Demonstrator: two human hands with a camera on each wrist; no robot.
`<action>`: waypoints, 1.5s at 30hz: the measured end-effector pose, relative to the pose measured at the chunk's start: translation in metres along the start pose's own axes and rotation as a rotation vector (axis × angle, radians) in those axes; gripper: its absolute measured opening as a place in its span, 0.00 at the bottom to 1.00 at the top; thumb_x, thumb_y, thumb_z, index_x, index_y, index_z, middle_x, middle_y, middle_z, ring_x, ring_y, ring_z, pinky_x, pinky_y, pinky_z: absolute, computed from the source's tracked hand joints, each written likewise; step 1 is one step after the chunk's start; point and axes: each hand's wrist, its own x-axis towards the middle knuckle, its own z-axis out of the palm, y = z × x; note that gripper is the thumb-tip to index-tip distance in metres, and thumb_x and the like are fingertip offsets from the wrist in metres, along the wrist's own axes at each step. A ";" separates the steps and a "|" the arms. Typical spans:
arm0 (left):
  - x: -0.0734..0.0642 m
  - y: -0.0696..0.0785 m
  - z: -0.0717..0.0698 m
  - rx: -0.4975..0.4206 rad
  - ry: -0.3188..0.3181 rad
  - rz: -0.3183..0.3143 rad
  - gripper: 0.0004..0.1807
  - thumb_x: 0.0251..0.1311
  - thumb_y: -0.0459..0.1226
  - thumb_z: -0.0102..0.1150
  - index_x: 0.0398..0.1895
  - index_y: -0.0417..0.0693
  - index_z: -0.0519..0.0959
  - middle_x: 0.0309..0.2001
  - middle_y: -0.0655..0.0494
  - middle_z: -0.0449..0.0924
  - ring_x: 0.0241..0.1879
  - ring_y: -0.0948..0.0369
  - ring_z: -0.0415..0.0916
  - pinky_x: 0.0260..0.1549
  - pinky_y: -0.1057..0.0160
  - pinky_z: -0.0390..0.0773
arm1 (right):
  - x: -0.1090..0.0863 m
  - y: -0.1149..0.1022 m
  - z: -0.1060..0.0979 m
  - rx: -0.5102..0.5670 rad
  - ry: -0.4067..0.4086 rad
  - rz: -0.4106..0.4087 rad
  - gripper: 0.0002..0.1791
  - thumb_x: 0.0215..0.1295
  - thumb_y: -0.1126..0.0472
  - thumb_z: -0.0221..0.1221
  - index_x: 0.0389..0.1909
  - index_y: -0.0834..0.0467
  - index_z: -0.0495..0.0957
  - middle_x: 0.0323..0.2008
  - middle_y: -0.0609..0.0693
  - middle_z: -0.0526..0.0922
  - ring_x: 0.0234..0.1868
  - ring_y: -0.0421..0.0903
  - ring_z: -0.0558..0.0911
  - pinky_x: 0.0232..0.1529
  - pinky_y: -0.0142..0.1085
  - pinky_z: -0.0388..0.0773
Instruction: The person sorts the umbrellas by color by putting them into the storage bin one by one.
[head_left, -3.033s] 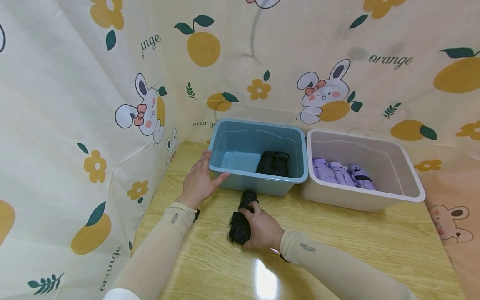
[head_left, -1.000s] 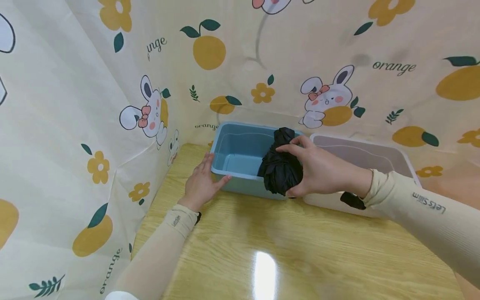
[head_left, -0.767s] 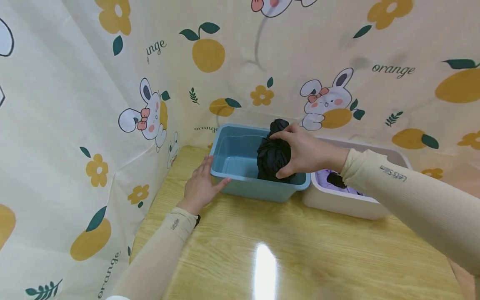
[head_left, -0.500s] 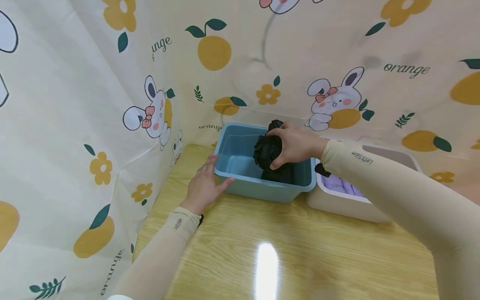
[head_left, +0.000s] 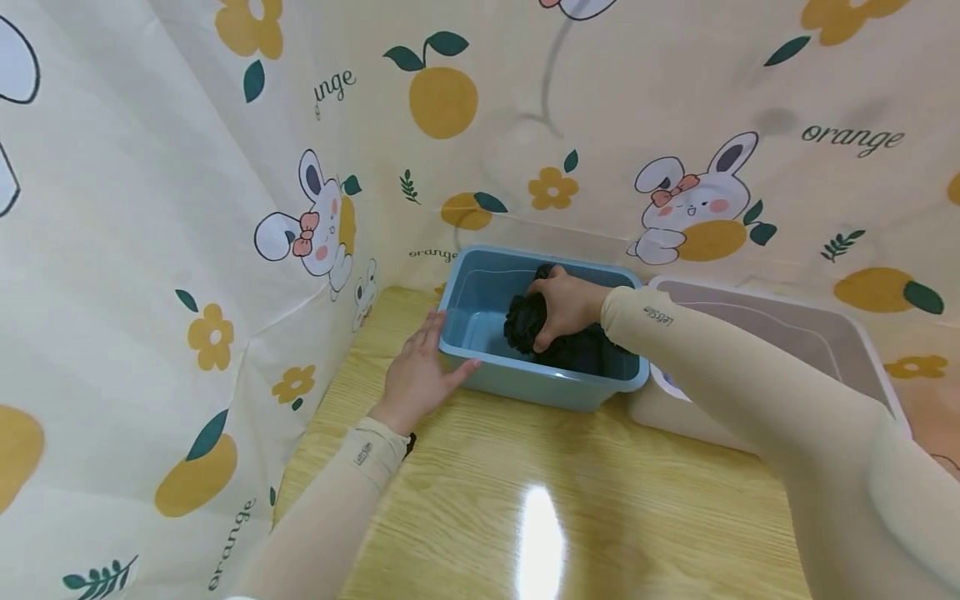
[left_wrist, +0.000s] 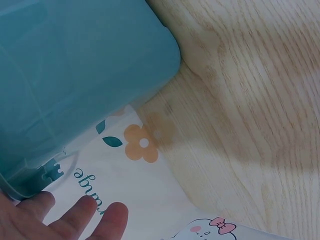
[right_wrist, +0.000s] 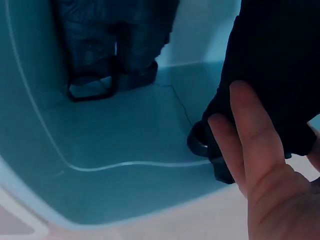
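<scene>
My right hand [head_left: 567,307] reaches down into the blue bin [head_left: 540,383] and grips a black folded umbrella [head_left: 524,323]. In the right wrist view that umbrella [right_wrist: 280,60] appears as a dark bundle with a small loop near its end. Other black folded umbrellas [right_wrist: 115,40] lie side by side in the same bin, apart from the held one. My left hand [head_left: 422,371] rests with straight fingers against the bin's left front corner. The left wrist view shows its fingertips [left_wrist: 114,220] beside the rim.
A beige bin [head_left: 750,304] stands right of the blue one, partly covered by my right sleeve; a sliver of purple shows inside. Both stand on a wood-grain table [head_left: 465,500]. A printed cloth [head_left: 510,108] hangs behind and along the left.
My right hand has lifted the black umbrella from the table, carried it over the front rim and lowered it into the blue bin. The left hand has stayed at the corner.
</scene>
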 end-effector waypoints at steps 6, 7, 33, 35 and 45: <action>-0.002 -0.001 0.000 0.009 0.004 -0.007 0.55 0.60 0.71 0.50 0.81 0.49 0.48 0.79 0.50 0.46 0.71 0.45 0.59 0.52 0.46 0.76 | 0.020 -0.001 0.019 -0.062 -0.033 -0.019 0.52 0.46 0.45 0.75 0.71 0.61 0.66 0.61 0.66 0.62 0.55 0.56 0.70 0.54 0.50 0.73; -0.002 -0.001 0.000 0.010 0.005 -0.009 0.55 0.60 0.71 0.50 0.81 0.49 0.48 0.79 0.50 0.46 0.71 0.45 0.59 0.51 0.46 0.76 | 0.024 0.000 0.023 -0.070 -0.036 -0.019 0.52 0.46 0.45 0.75 0.71 0.61 0.66 0.61 0.66 0.63 0.55 0.56 0.70 0.54 0.49 0.73; -0.001 0.003 0.003 0.011 -0.011 -0.018 0.56 0.59 0.73 0.48 0.81 0.52 0.47 0.80 0.55 0.41 0.71 0.45 0.59 0.48 0.47 0.78 | 0.062 0.019 0.070 -0.097 -0.186 -0.024 0.46 0.55 0.46 0.73 0.71 0.62 0.66 0.65 0.69 0.63 0.62 0.60 0.69 0.59 0.52 0.71; -0.001 0.002 0.003 0.014 -0.011 -0.018 0.56 0.59 0.73 0.49 0.81 0.51 0.47 0.80 0.55 0.41 0.71 0.45 0.59 0.49 0.47 0.78 | 0.062 0.017 0.068 -0.091 -0.204 -0.055 0.43 0.56 0.48 0.73 0.69 0.61 0.68 0.65 0.69 0.64 0.63 0.60 0.68 0.61 0.52 0.70; 0.001 -0.003 0.003 0.018 0.005 -0.016 0.56 0.59 0.73 0.48 0.81 0.51 0.48 0.79 0.53 0.43 0.71 0.46 0.59 0.48 0.48 0.78 | 0.065 0.011 0.062 -0.111 -0.240 -0.142 0.38 0.60 0.56 0.70 0.69 0.62 0.69 0.67 0.67 0.65 0.69 0.63 0.61 0.65 0.53 0.65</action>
